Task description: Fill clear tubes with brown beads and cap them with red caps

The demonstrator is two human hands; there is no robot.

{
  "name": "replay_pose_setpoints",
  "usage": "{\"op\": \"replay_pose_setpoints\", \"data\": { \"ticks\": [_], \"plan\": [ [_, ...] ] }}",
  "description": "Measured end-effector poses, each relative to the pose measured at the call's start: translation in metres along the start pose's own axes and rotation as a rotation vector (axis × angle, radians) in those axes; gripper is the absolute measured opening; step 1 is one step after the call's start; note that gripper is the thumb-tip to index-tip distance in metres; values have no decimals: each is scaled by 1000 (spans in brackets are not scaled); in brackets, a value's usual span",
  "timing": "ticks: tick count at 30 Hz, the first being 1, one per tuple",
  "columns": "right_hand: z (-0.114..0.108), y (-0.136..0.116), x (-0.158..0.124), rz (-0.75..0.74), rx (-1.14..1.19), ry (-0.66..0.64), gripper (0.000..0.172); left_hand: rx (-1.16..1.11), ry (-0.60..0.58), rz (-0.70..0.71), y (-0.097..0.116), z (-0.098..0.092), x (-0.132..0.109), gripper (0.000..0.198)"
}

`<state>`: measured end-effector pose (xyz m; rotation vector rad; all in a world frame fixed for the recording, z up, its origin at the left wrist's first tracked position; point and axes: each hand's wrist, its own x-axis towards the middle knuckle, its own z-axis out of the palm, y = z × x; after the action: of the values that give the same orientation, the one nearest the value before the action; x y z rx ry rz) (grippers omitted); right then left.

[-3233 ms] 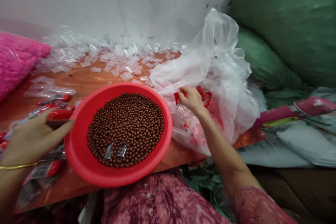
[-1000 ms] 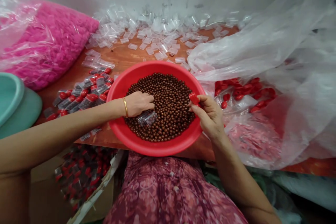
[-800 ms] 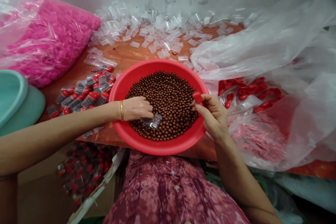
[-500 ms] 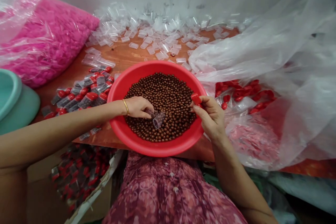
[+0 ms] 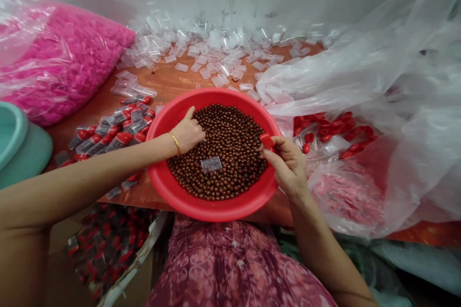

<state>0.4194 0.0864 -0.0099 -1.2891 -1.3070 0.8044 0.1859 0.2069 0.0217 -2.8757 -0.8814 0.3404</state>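
A red basin (image 5: 212,213) holds a bed of small brown balls (image 5: 230,129). Over its left side is my left hand (image 5: 189,133), a gold bangle at the wrist. One finger points up and away; the others are curled down by the balls, and a small clear edge shows beside them, too little to name. Just right of this hand, a clear plastic tube (image 5: 211,164) lies on the balls. At the right rim, my right hand (image 5: 288,163) pinches a red plastic cap (image 5: 267,141) between thumb and fingers.
Left of the basin are red-capped clear tubes (image 5: 122,139); more fill a box (image 5: 111,244) below. Loose clear tubes (image 5: 216,64) lie behind. A bag of pink pieces (image 5: 72,53) and a teal basin (image 5: 30,144) stand left. A plastic bag with red caps (image 5: 334,127) spreads right.
My left hand has moved up and away from the clear tube, one finger now raised. The tube lies turned on the balls. My right hand still holds the red cap.
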Motion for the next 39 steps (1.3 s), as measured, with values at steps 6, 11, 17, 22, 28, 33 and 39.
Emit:
{"op": "replay_pose_setpoints", "data": {
  "ticks": [6, 11, 17, 22, 28, 33, 39],
  "plan": [
    [2, -1, 1, 0, 28, 3, 12, -214, -160, -53, 34, 4, 25, 22],
    [2, 0, 2, 8, 26, 0, 14, -1049, -60, -151, 26, 6, 26, 21],
    [3, 3, 2, 19, 10, -15, 15, -1877, 183, -205, 36, -2, 16, 43],
    [3, 0, 4, 10, -6, -30, 18, -2111, 209, -182, 51, -18, 9, 50],
    [2, -22, 16, 37, 25, -54, 24, -2005, 178, -75, 54, -20, 7, 43],
    [10, -36, 29, -3, -27, -145, 29, -1951, 123, -41, 56, -18, 6, 37],
    [22, -40, 34, 17, -40, -237, 35, -2080, 69, -10, 55, -21, 6, 30]
  ]
}}
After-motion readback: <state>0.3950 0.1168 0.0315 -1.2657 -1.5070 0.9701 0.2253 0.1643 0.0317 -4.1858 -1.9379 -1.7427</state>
